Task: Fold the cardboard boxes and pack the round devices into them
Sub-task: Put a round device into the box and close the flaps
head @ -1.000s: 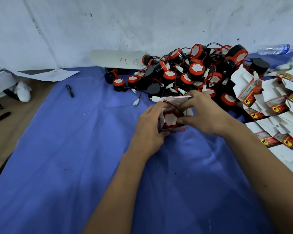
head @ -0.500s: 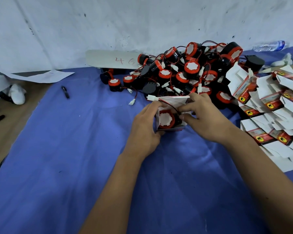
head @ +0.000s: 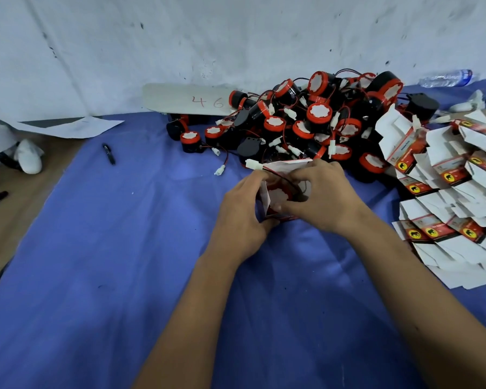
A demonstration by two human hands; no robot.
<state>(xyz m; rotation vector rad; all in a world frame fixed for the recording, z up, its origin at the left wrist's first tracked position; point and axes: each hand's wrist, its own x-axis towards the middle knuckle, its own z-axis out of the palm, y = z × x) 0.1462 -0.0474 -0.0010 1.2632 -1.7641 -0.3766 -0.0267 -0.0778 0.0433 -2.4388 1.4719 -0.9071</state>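
Observation:
A small red-and-white cardboard box (head: 265, 196) stands on the blue cloth with its top flaps up. Inside it sits a round red device with a white face (head: 279, 194). The device's wire and white connector (head: 252, 164) stick out over the box's top. My left hand (head: 243, 217) grips the box's left side. My right hand (head: 321, 197) holds the box's right side, its fingers curled over the opening and pressing at the wire. A heap of round black-and-red devices (head: 314, 119) lies just behind. Flat unfolded boxes (head: 446, 192) are piled at the right.
A blue cloth (head: 124, 262) covers the table. A white board marked 46 (head: 185, 99) leans at the back wall. A black pen (head: 108, 154) lies on the cloth at left; a plastic bottle (head: 446, 78) lies far right. A sheet of paper (head: 73, 126) and a white bundle (head: 28, 160) sit at left.
My right hand's fingers have moved down into the box opening over the device's face. The box and left hand have stayed in place.

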